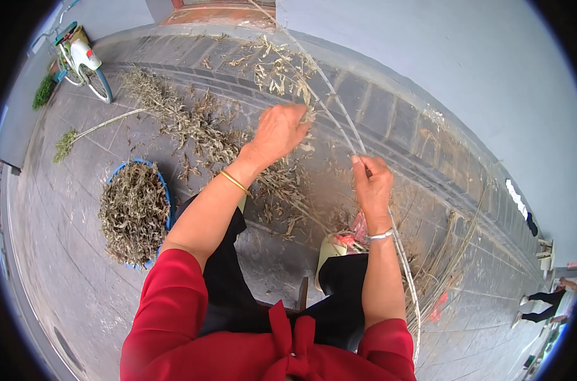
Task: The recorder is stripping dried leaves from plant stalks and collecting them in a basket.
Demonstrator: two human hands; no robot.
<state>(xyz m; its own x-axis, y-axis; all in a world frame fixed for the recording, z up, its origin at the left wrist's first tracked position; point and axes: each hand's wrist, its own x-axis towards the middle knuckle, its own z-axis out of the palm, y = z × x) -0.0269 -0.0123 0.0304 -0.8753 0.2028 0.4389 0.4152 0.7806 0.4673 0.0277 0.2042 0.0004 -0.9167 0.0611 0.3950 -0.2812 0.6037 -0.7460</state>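
Observation:
My right hand [373, 183] grips long, pale, jointed plant stems [338, 102] that cross the view from the top down past my forearm. My left hand [281, 131] has its fingers curled around some dried leaves [307, 114], close beside the stems. More dried leaves [276, 78] hang on a side branch of the stems beyond my left hand. A heap of dry leafy stalks [200, 128] lies on the paving beyond my left forearm. Left of my legs, a blue basin [168, 190] holds a high pile of stripped-looking dried leaves [133, 214].
Bare dry stalks [441, 262] lie on the paving at right. Beside my foot are red and pink plastic bags [357, 231]. A raised stone ledge [379, 109] runs along the wall. A bicycle [83, 62] stands upper left; a person [550, 302] is far right.

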